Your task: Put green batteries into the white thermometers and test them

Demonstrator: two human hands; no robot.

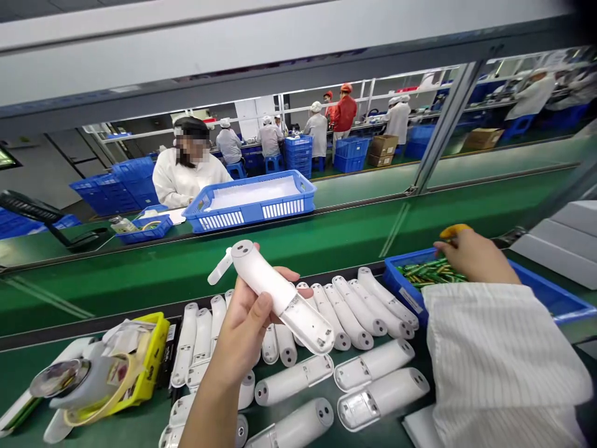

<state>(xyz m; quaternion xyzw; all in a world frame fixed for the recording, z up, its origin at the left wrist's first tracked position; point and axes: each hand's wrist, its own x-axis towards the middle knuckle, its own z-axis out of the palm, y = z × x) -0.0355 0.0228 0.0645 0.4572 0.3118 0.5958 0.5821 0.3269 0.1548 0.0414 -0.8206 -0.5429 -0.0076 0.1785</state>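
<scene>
1. The green bench is carrying rows of white handsets, their narrow ends showing open hollows
2. Beyond it, a blue tray is standing before a person in white
3. At the right, a blue bin is holding green cylinders
4. At the left, a yellow basket is sitting near the handsets
5. The left hand is gripping a white device, tilted above the rows
6. The right hand is hovering over the bin, fingers bent; whether it is holding anything, I cannot tell
7. A white strip is showing beside the device's upper end
</scene>
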